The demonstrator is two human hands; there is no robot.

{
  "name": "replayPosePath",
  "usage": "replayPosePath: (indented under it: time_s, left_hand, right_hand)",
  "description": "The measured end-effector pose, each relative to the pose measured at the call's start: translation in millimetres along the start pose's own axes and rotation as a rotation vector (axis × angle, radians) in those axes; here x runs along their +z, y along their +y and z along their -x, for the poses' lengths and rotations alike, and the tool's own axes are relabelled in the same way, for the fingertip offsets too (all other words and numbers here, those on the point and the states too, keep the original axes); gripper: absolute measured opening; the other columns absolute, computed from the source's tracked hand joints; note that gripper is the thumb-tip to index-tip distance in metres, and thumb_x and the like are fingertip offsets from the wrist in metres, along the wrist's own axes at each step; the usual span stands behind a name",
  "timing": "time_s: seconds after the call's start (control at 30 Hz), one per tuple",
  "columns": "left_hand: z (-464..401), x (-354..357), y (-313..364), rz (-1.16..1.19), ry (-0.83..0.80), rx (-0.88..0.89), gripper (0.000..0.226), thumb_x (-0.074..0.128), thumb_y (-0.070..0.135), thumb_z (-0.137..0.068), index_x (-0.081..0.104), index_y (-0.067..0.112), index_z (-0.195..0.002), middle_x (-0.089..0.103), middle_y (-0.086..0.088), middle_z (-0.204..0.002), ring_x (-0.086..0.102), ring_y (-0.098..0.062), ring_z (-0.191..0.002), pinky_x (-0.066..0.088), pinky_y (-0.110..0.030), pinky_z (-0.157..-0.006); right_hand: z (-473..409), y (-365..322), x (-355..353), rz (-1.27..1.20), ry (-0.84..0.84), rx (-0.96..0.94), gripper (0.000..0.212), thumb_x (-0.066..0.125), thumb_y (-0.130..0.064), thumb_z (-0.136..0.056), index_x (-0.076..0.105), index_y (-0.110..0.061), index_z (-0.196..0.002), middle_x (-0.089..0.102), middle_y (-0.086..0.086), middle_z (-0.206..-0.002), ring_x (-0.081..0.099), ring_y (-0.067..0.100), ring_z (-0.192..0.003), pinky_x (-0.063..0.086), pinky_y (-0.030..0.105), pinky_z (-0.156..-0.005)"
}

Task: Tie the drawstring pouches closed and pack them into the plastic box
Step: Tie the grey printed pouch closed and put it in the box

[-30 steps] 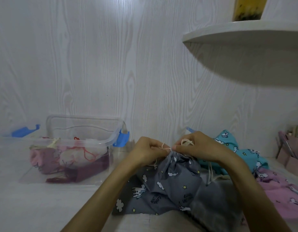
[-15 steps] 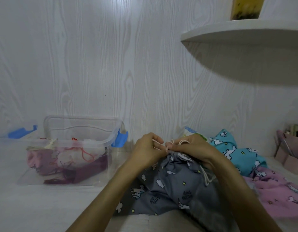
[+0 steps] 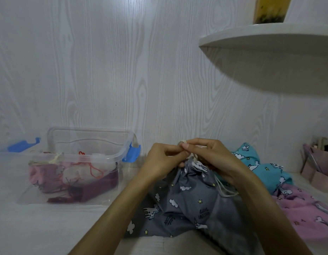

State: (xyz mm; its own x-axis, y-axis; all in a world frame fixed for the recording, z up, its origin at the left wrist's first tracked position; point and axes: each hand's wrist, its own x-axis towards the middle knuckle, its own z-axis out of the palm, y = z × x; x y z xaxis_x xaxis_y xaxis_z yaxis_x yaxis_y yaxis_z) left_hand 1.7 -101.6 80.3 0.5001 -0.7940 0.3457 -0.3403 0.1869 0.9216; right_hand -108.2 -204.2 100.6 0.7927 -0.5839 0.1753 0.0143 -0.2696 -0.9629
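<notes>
A grey drawstring pouch (image 3: 185,203) with unicorn and cloud print lies on the table in front of me, its mouth gathered. My left hand (image 3: 161,161) and my right hand (image 3: 212,159) meet above the gathered mouth, and both pinch the cream drawstring (image 3: 183,143) between fingertips. A loose end of the cord (image 3: 224,190) hangs down the pouch's right side. The clear plastic box (image 3: 85,153) with blue clips stands at the left, its lid off, holding several tied pink, white and maroon pouches.
A teal pouch (image 3: 259,166) and a pink pouch (image 3: 310,205) lie to the right of the grey one. A pink holder (image 3: 317,168) stands at the far right. A white shelf (image 3: 270,37) juts out overhead at the right. The box lid (image 3: 19,146) lies behind the box.
Both hands have risen slightly above the pouch mouth, drawing the cord up between the fingertips. The pouch's neck is bunched tighter.
</notes>
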Motion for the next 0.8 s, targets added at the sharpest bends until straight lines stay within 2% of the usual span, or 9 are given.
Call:
replayPosePath:
  time_s: [0.07, 0.13, 0.2, 0.3, 0.4, 0.53, 0.6, 0.7, 0.8]
  left_hand:
    - [1.5, 1.4, 1.0, 0.079, 0.030, -0.041, 0.019, 0.060, 0.013, -0.090, 0.071, 0.000, -0.098, 0.064, 0.011, -0.052, 0.057, 0.006, -0.044, 0.036, -0.004, -0.042]
    - [-0.2, -1.4, 0.4, 0.184, 0.029, -0.131, 0.022, 0.054, 0.017, -0.094, 0.070, 0.003, -0.101, 0.072, 0.009, -0.073, 0.061, 0.005, -0.052, 0.042, -0.010, -0.049]
    - [-5.0, -7.2, -2.4, 0.327, 0.005, -0.235, 0.023, 0.049, 0.020, -0.097, 0.069, 0.010, -0.102, 0.074, 0.005, -0.095, 0.064, 0.004, -0.061, 0.043, -0.015, -0.060]
    - [-6.3, -10.5, -0.5, 0.443, -0.079, -0.316, 0.023, 0.044, 0.019, -0.099, 0.066, 0.012, -0.101, 0.074, 0.008, -0.090, 0.060, 0.004, -0.054, 0.039, -0.010, -0.048]
    - [-2.3, -10.6, 1.0, 0.118, -0.168, -0.253, 0.024, 0.047, 0.017, -0.098, 0.068, 0.007, -0.103, 0.066, 0.014, -0.057, 0.049, 0.004, -0.042, 0.035, -0.010, -0.046]
    - [-3.0, -12.1, -5.0, -0.178, -0.214, -0.171, 0.019, 0.057, 0.011, -0.092, 0.072, 0.002, -0.085, 0.058, 0.011, -0.047, 0.044, 0.001, -0.039, 0.031, -0.005, -0.040]
    - [-3.9, -10.5, -8.9, -0.205, -0.236, -0.157, 0.024, 0.062, 0.015, -0.089, 0.072, -0.003, -0.076, 0.062, 0.003, -0.055, 0.048, -0.001, -0.049, 0.037, -0.008, -0.053]
    - [-4.5, -2.5, -14.0, -0.227, -0.350, -0.136, 0.026, 0.062, 0.019, -0.089, 0.072, -0.005, -0.095, 0.070, -0.019, -0.084, 0.055, -0.013, -0.073, 0.048, -0.027, -0.077]
    - [0.4, 7.8, -13.6, -0.255, -0.466, -0.097, 0.022, 0.061, 0.020, -0.090, 0.074, 0.002, -0.095, 0.071, -0.001, -0.075, 0.056, -0.001, -0.065, 0.047, -0.016, -0.071]
  right_hand:
    - [-1.4, -0.8, -1.0, 0.117, 0.086, -0.022, 0.012, 0.069, -0.027, -0.083, 0.072, -0.018, -0.091, 0.072, -0.003, -0.079, 0.067, 0.003, -0.069, 0.049, 0.013, -0.062]
    - [-1.6, 0.5, -8.4, 0.333, 0.165, 0.012, 0.019, 0.068, -0.035, -0.083, 0.067, -0.017, -0.087, 0.062, -0.007, -0.075, 0.058, 0.002, -0.064, 0.043, 0.012, -0.056]
    - [-1.3, 3.2, -17.8, 0.523, 0.134, 0.056, 0.027, 0.067, -0.040, -0.082, 0.067, -0.013, -0.084, 0.061, -0.004, -0.082, 0.056, 0.008, -0.079, 0.044, 0.022, -0.069]
    - [-0.4, 6.7, -19.0, 0.632, 0.027, 0.070, 0.024, 0.068, -0.037, -0.081, 0.068, -0.013, -0.075, 0.066, 0.000, -0.079, 0.059, 0.011, -0.080, 0.046, 0.025, -0.074]
    - [-0.8, 6.6, -13.4, 0.804, -0.033, 0.103, 0.024, 0.069, -0.036, -0.082, 0.063, -0.017, -0.070, 0.061, -0.001, -0.073, 0.053, 0.008, -0.069, 0.040, 0.018, -0.059]
    - [8.9, -4.0, -19.6, 0.972, -0.188, 0.342, 0.049, 0.054, -0.057, -0.085, 0.050, -0.019, -0.054, 0.044, -0.006, -0.053, 0.042, 0.010, -0.054, 0.034, 0.021, -0.054]
    - [14.3, -13.5, -27.0, 0.930, -0.159, 0.324, 0.053, 0.051, -0.060, -0.084, 0.048, -0.017, -0.054, 0.042, -0.005, -0.050, 0.041, 0.010, -0.050, 0.036, 0.021, -0.054]
    - [21.3, -25.7, -35.8, 0.632, -0.071, 0.149, 0.048, 0.056, -0.055, -0.084, 0.044, -0.018, -0.055, 0.043, -0.008, -0.047, 0.038, 0.009, -0.047, 0.038, 0.022, -0.060]
    - [24.1, -33.2, -30.8, 0.470, -0.026, -0.062, 0.041, 0.054, -0.047, -0.088, 0.053, -0.018, -0.060, 0.054, -0.006, -0.057, 0.049, 0.011, -0.059, 0.044, 0.026, -0.071]
